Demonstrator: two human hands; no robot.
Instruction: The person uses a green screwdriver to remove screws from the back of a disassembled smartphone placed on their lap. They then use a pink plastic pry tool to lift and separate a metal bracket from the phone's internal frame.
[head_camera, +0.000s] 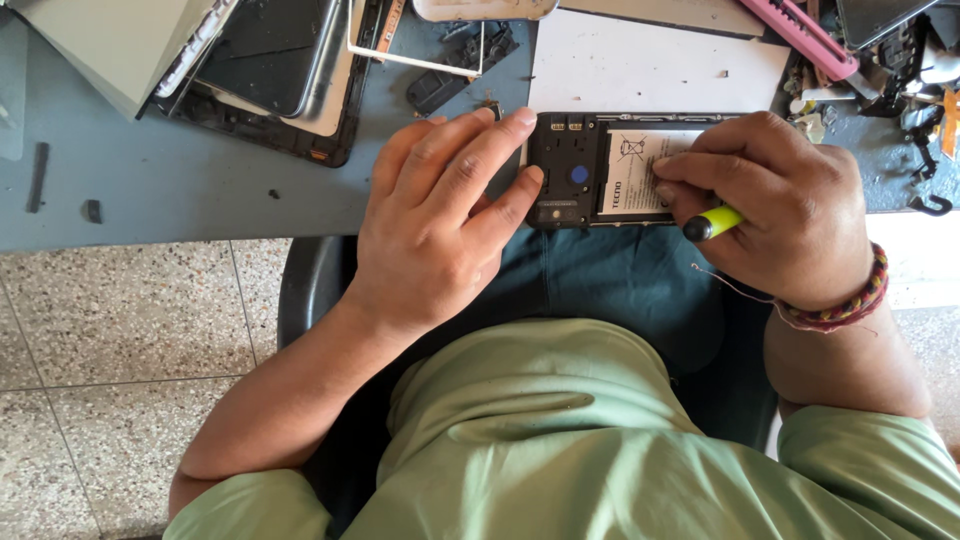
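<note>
A black phone (580, 165) with its back cover off lies at the near edge of the blue-grey worktable (200, 180), its white-labelled battery (635, 170) showing. My left hand (440, 220) rests on the phone's left end, with fingers along its top edge and thumb at its lower corner. My right hand (780, 215) covers the phone's right end and grips a yellow-green handled tool with a black tip (712, 223), held low over the battery.
Stacked tablets and phone frames (270, 70) lie at the back left. A white sheet (650, 70) sits behind the phone. A pink tool (800, 35) and small metal parts (900, 90) crowd the back right. Speckled floor (120, 340) lies below the table.
</note>
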